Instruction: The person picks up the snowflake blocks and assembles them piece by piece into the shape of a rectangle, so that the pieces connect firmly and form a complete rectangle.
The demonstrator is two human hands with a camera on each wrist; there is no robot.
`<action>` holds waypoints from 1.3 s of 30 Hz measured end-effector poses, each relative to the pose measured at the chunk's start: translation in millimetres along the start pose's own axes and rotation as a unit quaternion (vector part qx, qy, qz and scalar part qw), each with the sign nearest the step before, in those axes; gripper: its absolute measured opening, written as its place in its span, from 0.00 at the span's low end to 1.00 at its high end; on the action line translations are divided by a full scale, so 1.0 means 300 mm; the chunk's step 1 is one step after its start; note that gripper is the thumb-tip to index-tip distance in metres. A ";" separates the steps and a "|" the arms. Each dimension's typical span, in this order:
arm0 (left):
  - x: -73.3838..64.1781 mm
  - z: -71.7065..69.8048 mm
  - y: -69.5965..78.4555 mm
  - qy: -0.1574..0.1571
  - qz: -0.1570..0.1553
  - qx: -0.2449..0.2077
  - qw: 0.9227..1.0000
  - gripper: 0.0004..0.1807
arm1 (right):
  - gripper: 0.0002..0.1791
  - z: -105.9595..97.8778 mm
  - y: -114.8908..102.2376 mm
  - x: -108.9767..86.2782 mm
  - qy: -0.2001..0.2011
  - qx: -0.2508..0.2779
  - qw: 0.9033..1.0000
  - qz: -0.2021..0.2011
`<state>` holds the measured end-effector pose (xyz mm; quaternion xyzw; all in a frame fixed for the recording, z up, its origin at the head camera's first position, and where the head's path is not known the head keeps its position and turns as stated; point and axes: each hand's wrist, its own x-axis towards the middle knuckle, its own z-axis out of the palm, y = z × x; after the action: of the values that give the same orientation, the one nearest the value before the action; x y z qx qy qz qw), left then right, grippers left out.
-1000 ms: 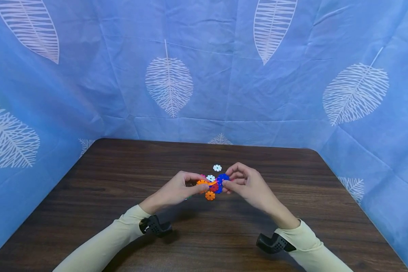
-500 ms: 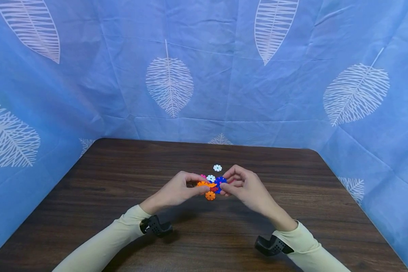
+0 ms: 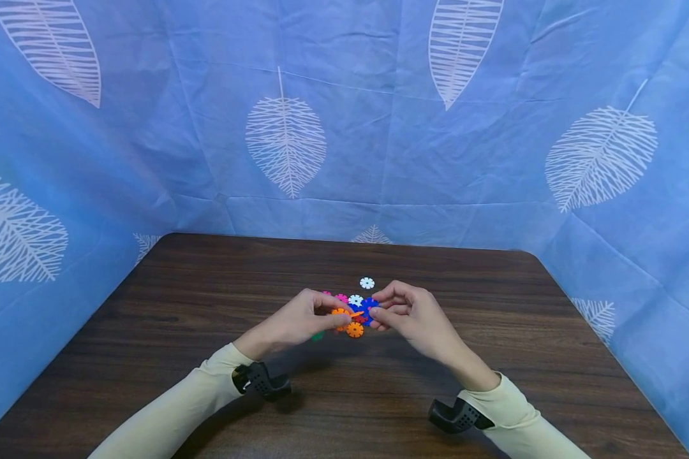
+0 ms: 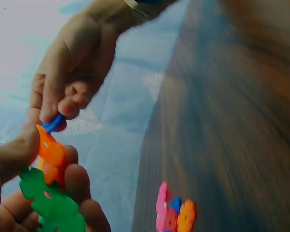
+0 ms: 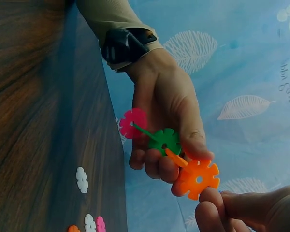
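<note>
Two pinches, mid-air: my left hand [image 3: 294, 322] holds linked orange, green and pink notched plastic discs [image 5: 171, 137]; just off their two o'clock, my right hand [image 3: 414, 313] grips a blue notched plastic disc [image 4: 52, 124].

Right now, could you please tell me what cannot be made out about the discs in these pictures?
Head view: most of the green piece, covered by the left hand.
Left wrist view: most of the blue disc, behind the right hand; whether it joins the held orange disc is unclear.
Right wrist view: the loose orange disc, cut off by the bottom edge.
</note>
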<state>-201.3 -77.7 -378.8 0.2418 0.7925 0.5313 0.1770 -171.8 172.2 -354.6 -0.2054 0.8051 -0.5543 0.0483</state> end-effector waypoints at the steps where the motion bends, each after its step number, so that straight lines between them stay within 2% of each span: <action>1: 0.000 0.000 0.001 -0.001 -0.012 -0.007 1.000 0.16 | 0.11 0.000 0.000 0.000 0.001 0.001 1.000 0.000; 5: -0.003 0.003 0.003 -0.006 -0.042 -0.042 0.998 0.18 | 0.12 0.002 -0.001 0.000 0.003 -0.002 1.000 0.004; 10: -0.003 0.008 0.002 -0.018 -0.040 -0.066 0.997 0.19 | 0.12 0.001 -0.003 -0.005 0.004 -0.008 1.000 0.010; 17: -0.002 0.010 0.007 -0.021 -0.049 -0.074 0.996 0.18 | 0.12 0.004 -0.007 -0.009 0.012 -0.018 1.000 0.011; 25: -0.003 0.009 -0.004 -0.035 -0.058 -0.121 0.990 0.17 | 0.12 0.014 -0.003 -0.008 0.011 -0.020 1.000 0.009; 34: -0.001 0.009 -0.013 -0.054 -0.056 -0.135 0.988 0.18 | 0.12 0.016 -0.012 -0.009 0.005 -0.036 0.999 0.005; 39: 0.004 0.008 -0.014 -0.062 -0.059 -0.154 0.984 0.19 | 0.12 0.016 -0.012 -0.011 0.006 -0.024 1.000 0.011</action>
<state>-201.8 -76.6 -383.7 0.1967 0.7019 0.6193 0.2918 -166.5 168.3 -353.6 -0.1943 0.8209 -0.5352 0.0441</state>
